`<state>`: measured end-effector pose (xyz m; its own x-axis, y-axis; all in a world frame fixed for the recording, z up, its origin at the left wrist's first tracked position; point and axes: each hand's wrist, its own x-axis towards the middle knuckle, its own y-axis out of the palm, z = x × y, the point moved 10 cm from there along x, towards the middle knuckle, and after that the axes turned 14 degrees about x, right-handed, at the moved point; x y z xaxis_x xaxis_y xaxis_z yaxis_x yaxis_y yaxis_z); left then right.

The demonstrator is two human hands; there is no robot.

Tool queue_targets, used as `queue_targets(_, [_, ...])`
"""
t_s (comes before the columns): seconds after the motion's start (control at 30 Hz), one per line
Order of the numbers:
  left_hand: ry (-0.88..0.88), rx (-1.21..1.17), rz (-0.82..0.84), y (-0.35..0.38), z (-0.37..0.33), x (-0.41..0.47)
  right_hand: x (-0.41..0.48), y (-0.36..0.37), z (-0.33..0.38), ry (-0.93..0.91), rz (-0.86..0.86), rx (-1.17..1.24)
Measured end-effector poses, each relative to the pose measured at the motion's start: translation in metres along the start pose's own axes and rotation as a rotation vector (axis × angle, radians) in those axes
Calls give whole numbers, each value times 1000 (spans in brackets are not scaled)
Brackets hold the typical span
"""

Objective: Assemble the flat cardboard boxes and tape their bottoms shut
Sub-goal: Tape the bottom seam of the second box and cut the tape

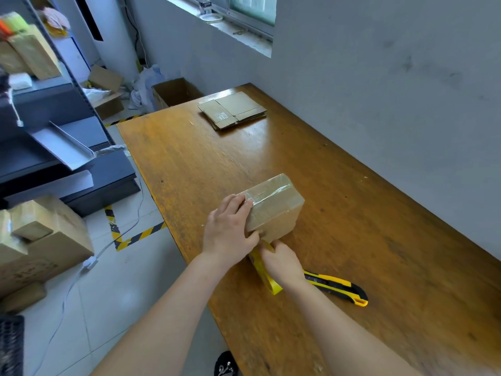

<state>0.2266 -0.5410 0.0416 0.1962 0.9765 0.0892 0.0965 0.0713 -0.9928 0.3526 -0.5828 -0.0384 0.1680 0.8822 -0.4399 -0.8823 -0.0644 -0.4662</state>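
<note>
A small brown cardboard box (279, 210) stands on the wooden table (379, 240) near its left edge, with clear tape across its top. My left hand (230, 229) holds the box's near left side, fingers on top and thumb on the front face. Just below the box, my right hand (282, 263) grips a yellow roll of tape (264, 272), held against the box's lower front corner. A stack of flat cardboard boxes (233, 109) lies at the far end of the table.
A yellow and black utility knife (339, 289) lies on the table right of my right wrist. An open carton (173, 93) stands on the floor beyond the table. Shelves with boxes (40, 240) fill the left side. A grey wall runs along the table's right.
</note>
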Motion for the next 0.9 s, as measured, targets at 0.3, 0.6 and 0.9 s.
queue_targets(0.3, [-29, 77, 33, 12, -5, -1, -12, 6, -2, -25, 119, -1])
queue_targets(0.6, [19, 19, 49, 20, -8, 1, -24, 14, -9, 26, 193, 293])
queue_targets(0.9, [-704, -893, 231, 84, 20, -68, -25, 16, -12, 10, 201, 273])
